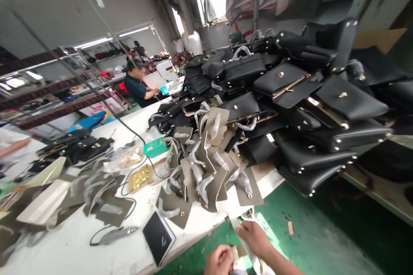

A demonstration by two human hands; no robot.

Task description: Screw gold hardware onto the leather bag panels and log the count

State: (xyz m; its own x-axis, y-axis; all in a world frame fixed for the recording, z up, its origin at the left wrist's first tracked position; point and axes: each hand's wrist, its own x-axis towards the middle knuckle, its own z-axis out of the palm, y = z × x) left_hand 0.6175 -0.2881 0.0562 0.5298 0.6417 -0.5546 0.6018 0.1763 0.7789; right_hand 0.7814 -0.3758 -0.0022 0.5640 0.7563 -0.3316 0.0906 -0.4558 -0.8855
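My right hand (pixel 254 236) is closed around a pale, flat strip (pixel 235 222) in front of the table edge. One end of the strip points up toward the table, and the rest hangs below my fist. To its left, my left hand (pixel 220 259) has its fingers curled in, beside a small tan and white piece (pixel 238 251). What the left hand grips, if anything, is hidden. On the table just beyond lie several grey-brown panels (pixel 206 176) with plastic-wrapped handles. A black booklet or box (pixel 158 237) sits at the table's near edge.
Black handbags (pixel 309 137) are piled high on the right. A box of gold hardware (pixel 140 178), a green box (pixel 155 148) and a grey electric tool (pixel 119 235) with a cord lie on the white table (pixel 77 249). A co-worker (pixel 139 84) sits at the far side.
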